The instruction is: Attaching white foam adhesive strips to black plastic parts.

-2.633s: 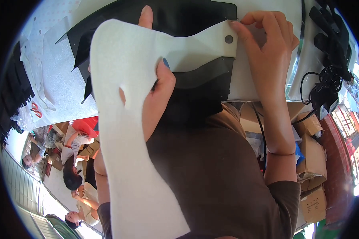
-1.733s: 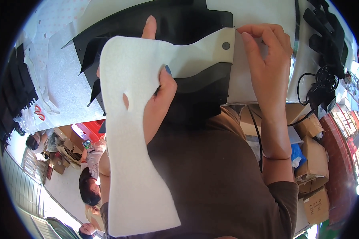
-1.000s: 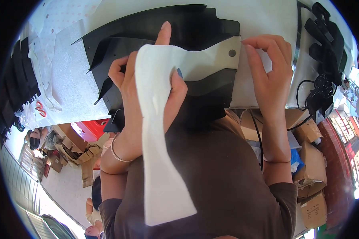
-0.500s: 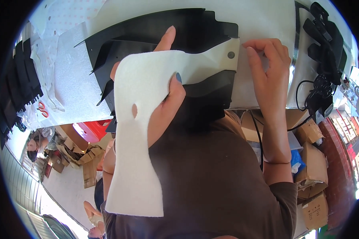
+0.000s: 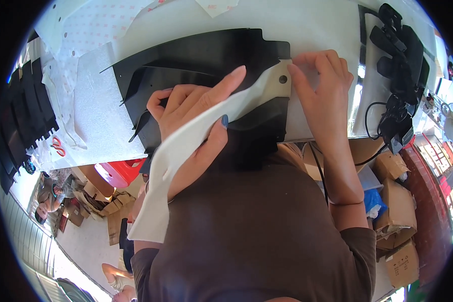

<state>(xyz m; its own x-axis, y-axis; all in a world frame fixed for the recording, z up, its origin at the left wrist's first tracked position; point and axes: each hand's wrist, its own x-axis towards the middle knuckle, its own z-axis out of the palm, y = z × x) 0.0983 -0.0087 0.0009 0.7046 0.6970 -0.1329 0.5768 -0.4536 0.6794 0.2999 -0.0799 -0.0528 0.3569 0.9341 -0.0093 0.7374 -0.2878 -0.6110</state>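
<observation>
A curved black plastic panel [image 5: 196, 53] with raised fins lies on the table in front of me. Over it runs a white felt piece [image 5: 186, 136] with a hole near its middle; its far right end reaches the panel's right edge, where a dark round spot shows through a second hole. My left hand [image 5: 191, 108] is closed around the felt, thumb on the near side and forefinger stretched along the far side. The felt's free end hangs past the table edge before my body. At the right end, my right hand [image 5: 324, 80] pinches the felt's corner between thumb and forefinger.
Black parts with cables [image 5: 400, 75] lie at the table's right. Red-handled scissors [image 5: 58, 147], translucent backing sheets [image 5: 105, 30] and black toothed strips [image 5: 27, 110] are at the left. Below stand a red stool [image 5: 121, 171] and cardboard boxes [image 5: 395, 211]. Other people are at lower left.
The felt's hanging part has turned edge-on and narrowed. My left hand's fingers have come into view behind it. My right fingertips have moved left onto the felt's end. The panel appears lower.
</observation>
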